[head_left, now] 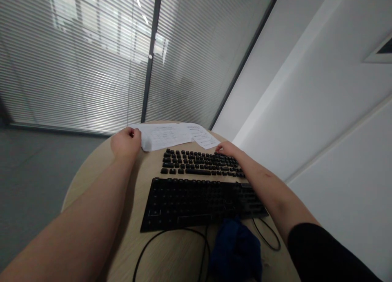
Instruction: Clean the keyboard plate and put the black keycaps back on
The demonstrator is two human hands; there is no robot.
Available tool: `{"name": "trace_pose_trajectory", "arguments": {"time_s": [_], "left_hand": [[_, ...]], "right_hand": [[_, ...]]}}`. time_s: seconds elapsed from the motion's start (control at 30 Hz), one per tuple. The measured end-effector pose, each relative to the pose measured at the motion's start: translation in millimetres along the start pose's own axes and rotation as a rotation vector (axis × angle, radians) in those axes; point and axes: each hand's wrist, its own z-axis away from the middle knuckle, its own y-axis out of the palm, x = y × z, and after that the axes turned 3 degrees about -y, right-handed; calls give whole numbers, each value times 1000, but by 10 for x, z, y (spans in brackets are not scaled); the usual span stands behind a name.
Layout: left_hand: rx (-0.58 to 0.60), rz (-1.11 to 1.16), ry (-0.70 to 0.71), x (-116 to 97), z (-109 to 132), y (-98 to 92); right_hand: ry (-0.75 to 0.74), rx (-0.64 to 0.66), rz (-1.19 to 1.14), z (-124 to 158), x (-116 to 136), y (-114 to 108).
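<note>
My left hand [126,143] is closed with curled fingers at the left edge of a printed paper sheet [165,135]. Whatever its fingers hold, if anything, is hidden. At the right, my right hand [229,148] has its fingers bent together, with the tips down on a keycap in the back row. Loose black keycaps [196,162] lie in keyboard order on the table beneath and beside that hand. Closer to me lies a black keyboard base [196,202], its key positions bare of caps; my right forearm crosses above its right end.
A crumpled blue cloth [235,251] lies at the keyboard's front edge. A black cable [171,231] loops over the round wooden table [92,167]. Another printed sheet [203,137] sits at the back. Beyond stand a glass partition with blinds [101,69] and a white wall [321,110].
</note>
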Motion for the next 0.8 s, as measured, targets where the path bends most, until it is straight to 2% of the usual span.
{"name": "trace_pose_trajectory", "arguments": {"time_s": [0.2,0.43,0.57,0.8], "left_hand": [[10,3,9,1,5,3],[1,17,-3,-24,40,-33],[1,42,7,-18,32,-26],[-13,23,-3,12,7,18]], "right_hand": [[1,24,23,-75,-16,40],[53,-22,-9,-181,-70,131],[51,-32,-42,-167,-122,124],[23,28,-74,-79,-122,79]]}}
